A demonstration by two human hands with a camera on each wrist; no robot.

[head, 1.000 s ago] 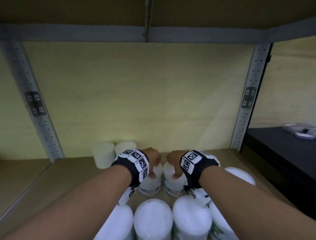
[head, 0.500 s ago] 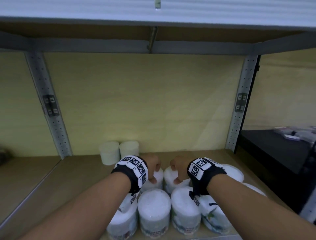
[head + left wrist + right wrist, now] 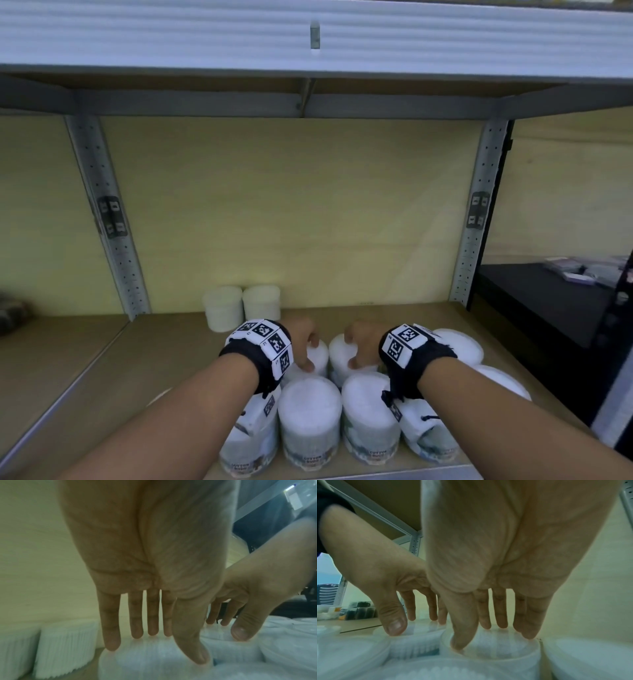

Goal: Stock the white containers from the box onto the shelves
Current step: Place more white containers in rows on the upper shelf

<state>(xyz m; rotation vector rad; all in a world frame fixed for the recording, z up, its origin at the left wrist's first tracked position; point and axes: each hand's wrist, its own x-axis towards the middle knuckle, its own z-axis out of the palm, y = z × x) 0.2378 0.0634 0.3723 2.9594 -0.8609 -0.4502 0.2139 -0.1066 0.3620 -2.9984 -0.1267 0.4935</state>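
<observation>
White containers being grouped upright at wooden shelf front edge | left container being grasped at its lid from above by left hand, thumb and fingertips round it | right container being grasped likewise by right hand | two ribbed tubs being shown upright near back edge

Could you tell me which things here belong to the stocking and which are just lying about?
Job: left hand holding left container; right hand holding right container; front cotton bud containers; shelf.
Lying about: packets, black table, dark object at left.
</observation>
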